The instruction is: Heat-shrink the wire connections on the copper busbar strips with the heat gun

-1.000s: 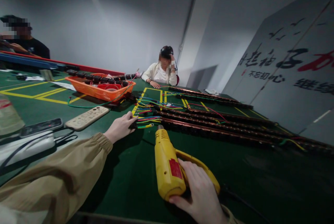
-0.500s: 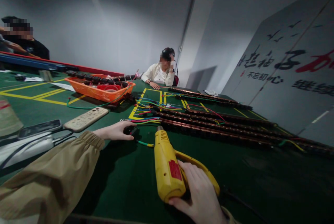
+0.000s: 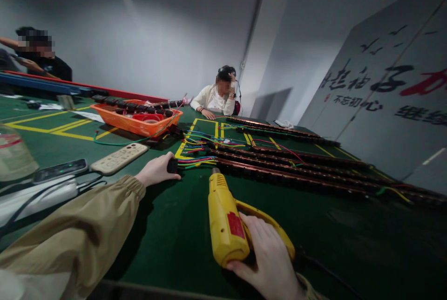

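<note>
The right hand (image 3: 270,258) is grasping the yellow heat gun (image 3: 223,225) by its handle, above or on the green table (image 3: 174,239); I cannot tell which. Its nozzle points toward the coloured wires (image 3: 197,163). Beside their ends, the left hand (image 3: 159,169) pinches a small black piece (image 3: 172,166). The orange basket (image 3: 139,127) stands farther behind.

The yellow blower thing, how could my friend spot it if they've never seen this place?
Find the big green table, then look at its near side for the person's right hand. That hand grips the yellow heat gun, whose nozzle points toward the colourful wires. Unlike the dark coppery strips beyond it, it's chunky, bright yellow and has a red patch.
</note>
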The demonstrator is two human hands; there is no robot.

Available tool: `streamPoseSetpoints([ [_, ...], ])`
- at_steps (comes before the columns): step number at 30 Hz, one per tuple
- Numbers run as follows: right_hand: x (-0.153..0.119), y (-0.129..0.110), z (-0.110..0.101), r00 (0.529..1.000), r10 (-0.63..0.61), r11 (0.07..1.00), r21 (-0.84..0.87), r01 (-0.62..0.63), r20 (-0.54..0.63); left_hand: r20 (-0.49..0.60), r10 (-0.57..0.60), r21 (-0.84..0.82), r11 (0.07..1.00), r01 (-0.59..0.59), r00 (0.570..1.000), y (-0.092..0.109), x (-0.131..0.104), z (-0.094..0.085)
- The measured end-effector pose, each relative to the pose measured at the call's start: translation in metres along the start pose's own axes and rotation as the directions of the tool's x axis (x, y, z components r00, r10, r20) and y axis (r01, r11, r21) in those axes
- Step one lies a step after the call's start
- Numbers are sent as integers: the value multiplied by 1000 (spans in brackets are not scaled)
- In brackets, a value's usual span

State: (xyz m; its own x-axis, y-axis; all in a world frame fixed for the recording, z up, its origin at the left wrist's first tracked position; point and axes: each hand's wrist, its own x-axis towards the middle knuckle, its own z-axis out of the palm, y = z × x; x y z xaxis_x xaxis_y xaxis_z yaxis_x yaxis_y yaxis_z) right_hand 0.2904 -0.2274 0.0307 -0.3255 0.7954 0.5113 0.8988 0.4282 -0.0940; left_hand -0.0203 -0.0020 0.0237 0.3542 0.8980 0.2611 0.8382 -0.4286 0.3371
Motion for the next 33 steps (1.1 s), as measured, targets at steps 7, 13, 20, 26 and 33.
streamPoseSetpoints([
  [7, -2, -10, -1, 994, -104, 994, 15, 104, -24, 68, 288, -327, 911, -252, 955, 10, 0, 4],
  [13, 0, -21, 0, 988, -154, 987, 50, 153, 27, 132, 356, -428, 862, -271, 925, 27, -5, 2],
  [20, -1, -20, 1, 986, -150, 985, 97, 143, 70, 164, 365, -514, 824, -236, 917, 35, -9, 6],
  [26, -4, -20, 3, 989, -126, 986, 120, 116, 80, 127, 250, -579, 805, -133, 960, 22, -5, 15],
  [33, -6, -21, 4, 996, -91, 993, 80, 90, 5, 89, 215, -494, 857, -144, 973, 14, 0, 11],
])
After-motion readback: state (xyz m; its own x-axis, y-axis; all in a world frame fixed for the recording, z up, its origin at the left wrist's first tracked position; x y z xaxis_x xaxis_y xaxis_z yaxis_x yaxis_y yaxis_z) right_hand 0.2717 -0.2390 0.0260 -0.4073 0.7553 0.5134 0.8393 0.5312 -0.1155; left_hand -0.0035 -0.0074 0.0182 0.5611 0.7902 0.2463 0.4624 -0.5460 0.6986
